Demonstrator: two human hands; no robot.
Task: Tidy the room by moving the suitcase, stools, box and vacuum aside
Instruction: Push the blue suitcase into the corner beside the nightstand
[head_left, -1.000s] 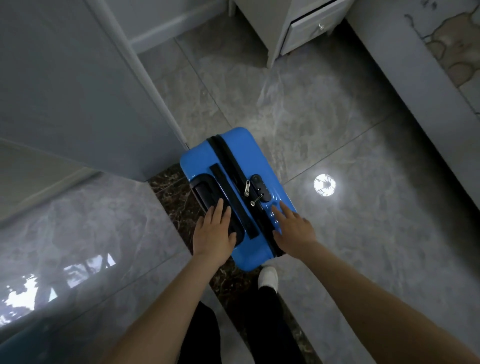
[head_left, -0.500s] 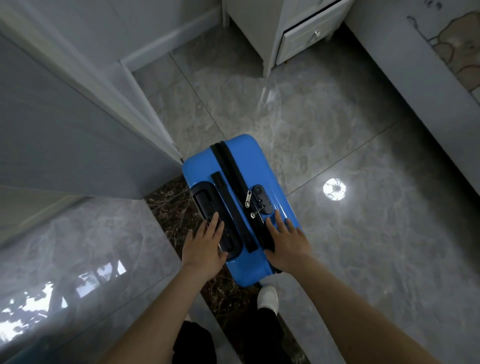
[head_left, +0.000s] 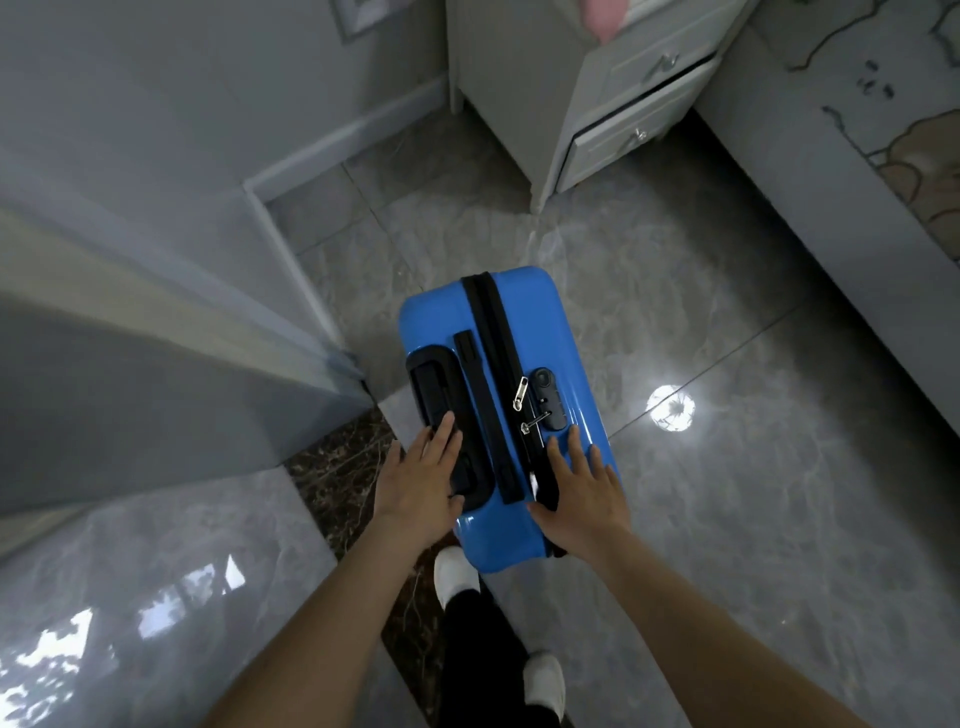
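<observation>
Fingers of your left hand spread flat, unclenched, over black handle recess on suitcase; right hand likewise flat on blue shell beside zipper, gripping nothing. You press, not grasp. Suitcase stands upright on tiled floor, just past door edge, nightstand ahead, well apart. Task looks barely begun: suitcase mid-floor, not yet aside. Stools, box, vacuum not visible; all left to do.

Both arms reach forward, left hand and right hand flat, fingers spread.
</observation>
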